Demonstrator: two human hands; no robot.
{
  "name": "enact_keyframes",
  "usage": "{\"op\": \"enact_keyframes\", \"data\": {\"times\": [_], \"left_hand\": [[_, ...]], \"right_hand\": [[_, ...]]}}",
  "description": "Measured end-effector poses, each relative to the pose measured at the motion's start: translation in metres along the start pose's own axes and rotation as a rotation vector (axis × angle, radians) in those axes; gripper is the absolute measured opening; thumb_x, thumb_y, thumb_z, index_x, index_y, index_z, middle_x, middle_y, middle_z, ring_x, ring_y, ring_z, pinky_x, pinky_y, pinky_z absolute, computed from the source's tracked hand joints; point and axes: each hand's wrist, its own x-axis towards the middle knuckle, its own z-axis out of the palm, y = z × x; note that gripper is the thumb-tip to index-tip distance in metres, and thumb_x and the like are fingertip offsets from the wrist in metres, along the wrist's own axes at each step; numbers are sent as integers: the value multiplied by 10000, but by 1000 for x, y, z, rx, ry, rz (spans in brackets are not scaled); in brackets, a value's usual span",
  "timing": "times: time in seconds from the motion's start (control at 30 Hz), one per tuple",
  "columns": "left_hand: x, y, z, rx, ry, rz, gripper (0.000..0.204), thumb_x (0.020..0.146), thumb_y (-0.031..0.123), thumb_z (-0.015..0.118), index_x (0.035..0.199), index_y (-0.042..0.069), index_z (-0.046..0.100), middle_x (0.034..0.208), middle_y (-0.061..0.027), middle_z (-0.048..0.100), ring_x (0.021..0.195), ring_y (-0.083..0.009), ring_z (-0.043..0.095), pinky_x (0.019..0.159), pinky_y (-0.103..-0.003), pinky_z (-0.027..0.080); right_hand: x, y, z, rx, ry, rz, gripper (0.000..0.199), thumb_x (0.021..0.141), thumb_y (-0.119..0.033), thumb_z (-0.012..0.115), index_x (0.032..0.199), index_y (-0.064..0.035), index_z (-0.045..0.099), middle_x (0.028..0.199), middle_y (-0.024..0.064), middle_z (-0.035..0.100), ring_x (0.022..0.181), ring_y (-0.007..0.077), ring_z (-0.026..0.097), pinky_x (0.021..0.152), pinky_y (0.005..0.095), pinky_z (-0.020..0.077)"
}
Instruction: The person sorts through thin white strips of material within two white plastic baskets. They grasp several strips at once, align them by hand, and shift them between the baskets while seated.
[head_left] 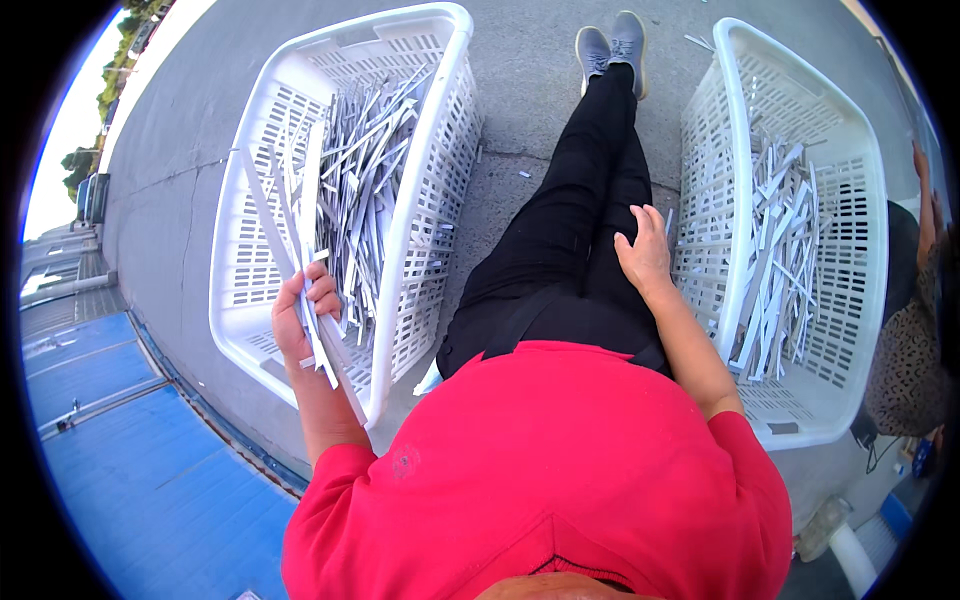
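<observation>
Strips [309, 200] slant away leftward, clasped by left grip [298, 316]; right grip [648, 252] loosely spread, empty.

Outdoor work yard, by the look of it: cracked concrete ground [165, 150] mid-left, sky [80, 110] and trees [80, 168] upper left, blue panelling [150, 470] lower left, big white baskets [432, 240] of strips [375, 170].
</observation>
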Motion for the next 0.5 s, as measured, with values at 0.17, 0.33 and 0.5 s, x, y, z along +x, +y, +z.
{"op": "enact_keyframes", "data": {"times": [0.17, 0.33, 0.5], "left_hand": [[20, -30, 13, 40, -9, 144, 157, 892, 83, 439, 994, -24, 385, 909, -63, 454, 687, -126, 435, 545, -254, 424], [43, -43, 20, 216, 40, 290, 171, 890, 84, 429, 1006, -36, 394, 903, -65, 465, 696, -119, 438, 541, -249, 429], [58, -83, 39, 525, 337, 667, 173, 875, 71, 445, 999, -49, 435, 885, -113, 551, 676, -144, 516, 527, -255, 446]], "right_hand": [[2, -5, -1, 68, -157, -4, 518, 753, -195, 644, 1211, -23, 475, 1210, 171, 496, 1088, 300, 506, 926, 377, 413], [52, -69, -12, 401, -302, -13, 516, 787, -275, 636, 1203, -8, 488, 1056, 158, 595, 905, 235, 605, 815, 330, 474], [84, -186, -13, 727, -588, -187, 672, 795, -432, 626, 1257, 17, 435, 1137, 218, 537, 994, 274, 574, 849, 337, 457]]}}
